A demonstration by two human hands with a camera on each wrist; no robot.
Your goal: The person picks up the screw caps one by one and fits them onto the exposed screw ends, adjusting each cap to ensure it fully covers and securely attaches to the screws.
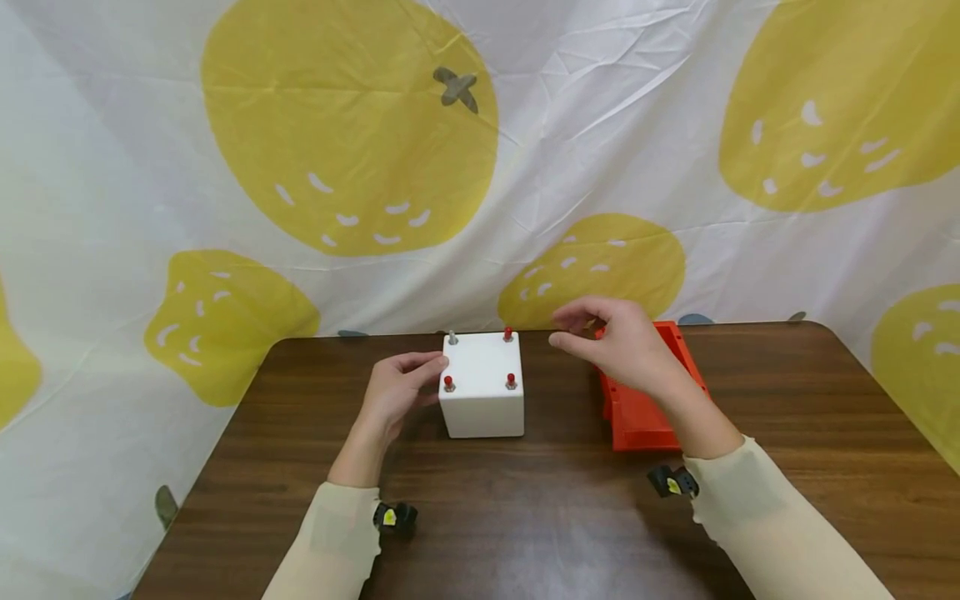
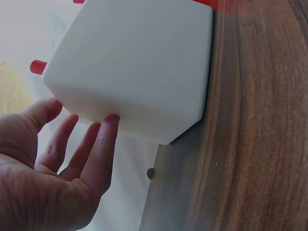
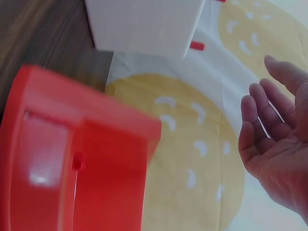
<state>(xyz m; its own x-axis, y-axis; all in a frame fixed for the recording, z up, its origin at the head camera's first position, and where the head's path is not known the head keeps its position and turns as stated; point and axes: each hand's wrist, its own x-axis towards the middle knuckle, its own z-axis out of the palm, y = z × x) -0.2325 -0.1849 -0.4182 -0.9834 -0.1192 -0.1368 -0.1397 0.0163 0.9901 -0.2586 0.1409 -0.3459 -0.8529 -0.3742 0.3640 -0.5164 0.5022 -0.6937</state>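
A white box [image 1: 482, 415] stands on the wooden table, with a metal switch at each top corner; three have red caps [image 1: 511, 379], and the back left one [image 1: 453, 337] is bare metal. My left hand [image 1: 397, 387] touches the box's left side, fingertips against it and thumb near the top edge. In the left wrist view the fingers of that hand [image 2: 62, 168] rest straight-ish against the white box [image 2: 139, 57]. My right hand [image 1: 618, 342] hovers above the red tray, right of the box, fingers relaxed; in the right wrist view this hand [image 3: 279, 130] holds nothing.
The red tray [image 1: 633, 417] lies right of the white box on the brown table [image 1: 525, 517]. A white cloth [image 1: 360, 292] with yellow fruit shapes hangs behind the table. A black wrist device [image 1: 395, 518] is on each sleeve.
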